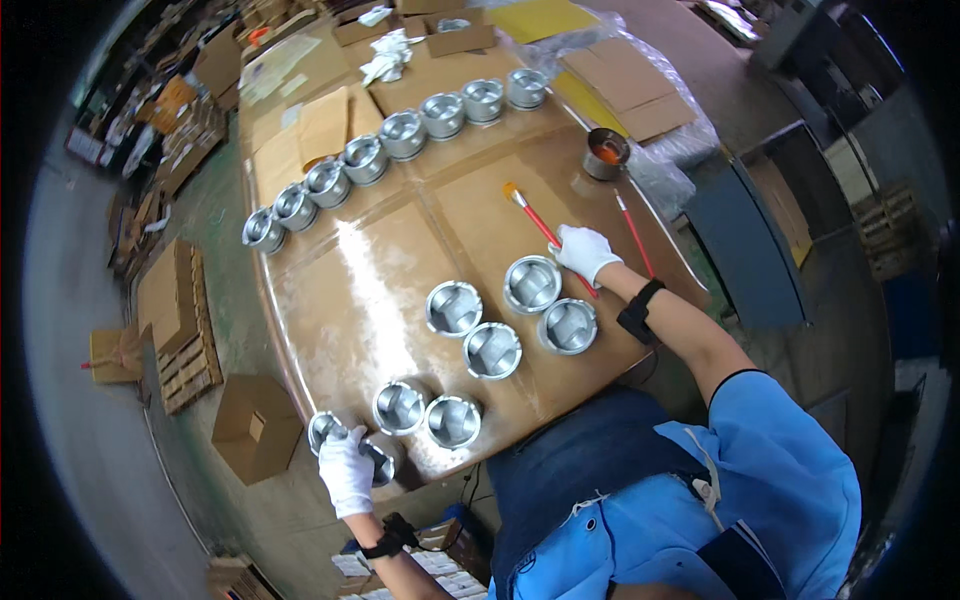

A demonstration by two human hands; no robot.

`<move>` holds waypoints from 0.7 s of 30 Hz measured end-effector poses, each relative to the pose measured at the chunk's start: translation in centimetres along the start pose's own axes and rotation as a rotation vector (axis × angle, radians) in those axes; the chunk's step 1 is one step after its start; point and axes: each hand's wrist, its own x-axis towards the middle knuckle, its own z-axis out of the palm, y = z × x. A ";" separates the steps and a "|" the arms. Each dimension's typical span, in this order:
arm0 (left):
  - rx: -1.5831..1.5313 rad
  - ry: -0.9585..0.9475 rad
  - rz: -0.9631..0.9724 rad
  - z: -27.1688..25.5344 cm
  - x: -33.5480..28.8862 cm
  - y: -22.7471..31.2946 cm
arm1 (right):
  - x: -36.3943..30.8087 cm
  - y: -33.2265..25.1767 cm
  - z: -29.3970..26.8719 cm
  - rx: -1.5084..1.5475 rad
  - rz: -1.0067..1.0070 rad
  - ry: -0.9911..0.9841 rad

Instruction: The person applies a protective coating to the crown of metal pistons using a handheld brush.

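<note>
My left hand [346,472], in a white glove, is at the table's near left corner. Its fingers bend over the rim of a silver metal piston [320,426], and the thumb side touches the piston [385,462] beside it; the hand partly hides both. In my gloved right hand [586,253] is a red-handled paintbrush [540,225], its orange-stained bristles pointing away from me. The hand is closed round the handle, just beyond a piston [532,284]. Several more pistons, such as one [454,308] mid-table and one [453,421] near the front edge, stand with their hollow ends up.
A curved row of pistons [403,135] crosses the far side of the brown table [480,215]. At the right edge are a metal cup [606,154] with orange liquid and a second red-handled brush [635,236]. Cardboard boxes [460,35] and a white cloth [390,55] lie farther back.
</note>
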 end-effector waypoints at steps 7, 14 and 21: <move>-0.394 0.185 -0.317 -6.1 0.4 6.6 | -6.9 11.2 -3.7 0.002 0.101 0.290; -0.721 -0.068 0.218 -11.5 5.7 24.7 | -4.0 16.4 -4.0 0.527 -0.071 -0.073; -0.685 -0.130 0.297 -7.6 12.9 35.5 | -4.7 19.9 -15.4 1.337 0.056 0.018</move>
